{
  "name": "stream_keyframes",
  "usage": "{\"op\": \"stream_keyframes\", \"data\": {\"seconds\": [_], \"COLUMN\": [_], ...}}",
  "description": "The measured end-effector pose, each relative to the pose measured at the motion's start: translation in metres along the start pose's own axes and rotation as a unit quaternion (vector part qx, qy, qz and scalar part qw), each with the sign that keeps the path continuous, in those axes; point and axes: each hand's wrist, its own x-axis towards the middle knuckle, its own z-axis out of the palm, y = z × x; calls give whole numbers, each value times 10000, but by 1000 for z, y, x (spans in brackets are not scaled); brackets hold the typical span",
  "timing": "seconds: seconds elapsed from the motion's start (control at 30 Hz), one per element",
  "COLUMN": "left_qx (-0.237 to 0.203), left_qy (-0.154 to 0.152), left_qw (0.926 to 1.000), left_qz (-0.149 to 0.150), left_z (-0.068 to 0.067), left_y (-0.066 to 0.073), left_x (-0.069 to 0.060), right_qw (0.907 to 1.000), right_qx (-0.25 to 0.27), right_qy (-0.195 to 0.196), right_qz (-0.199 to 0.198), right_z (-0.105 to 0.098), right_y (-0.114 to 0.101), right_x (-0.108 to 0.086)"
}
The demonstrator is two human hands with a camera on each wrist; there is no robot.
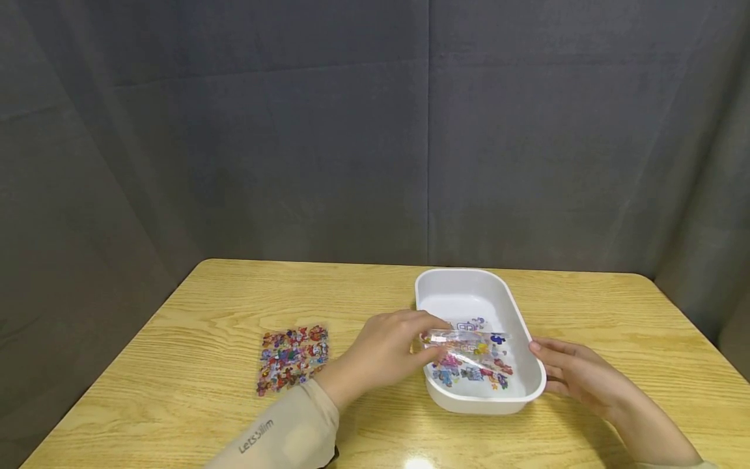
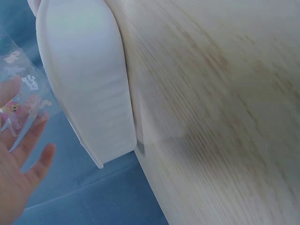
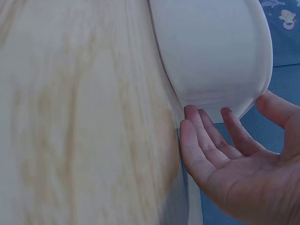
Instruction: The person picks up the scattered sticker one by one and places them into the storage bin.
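Observation:
My left hand (image 1: 389,345) is over the left side of a white plastic tray (image 1: 469,405) and pinches a clear sheet (image 1: 469,339) printed with small colourful cartoon figures. The sheet is bent and glossy, and more printed figures show below it in the tray. In the left wrist view, the clear sheet (image 2: 29,83) hangs by the fingers beside the tray's wall (image 2: 86,84). At the tray's right side, my right hand (image 1: 580,371) holds the tray, with the thumb at the rim and the fingers (image 3: 206,145) against the outer wall.
Another clear sheet (image 1: 293,358), covered densely with coloured cartoon figures, lies flat on the wooden table (image 1: 193,365) to the left of the left forearm. Behind the table's far edge hangs a dark grey curtain (image 1: 328,143).

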Motion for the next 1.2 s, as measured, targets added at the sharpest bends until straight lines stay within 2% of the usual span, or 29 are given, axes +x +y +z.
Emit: {"op": "stream_keyframes", "data": {"seconds": [0.17, 0.6, 1.2], "left_qx": [19, 449, 614], "left_qy": [-26, -234, -462], "left_qw": [10000, 9985, 9966], "left_qz": [-5, -197, -294], "left_z": [3, 10, 15], "left_y": [3, 6, 9], "left_x": [1, 3, 2], "right_qw": [10000, 10000, 9999], "right_qx": [-44, -37, 75], "right_qy": [-29, 51, -65], "right_qz": [2, 32, -28], "right_z": [-1, 0, -1], "right_y": [0, 0, -1], "right_x": [0, 0, 0]}}
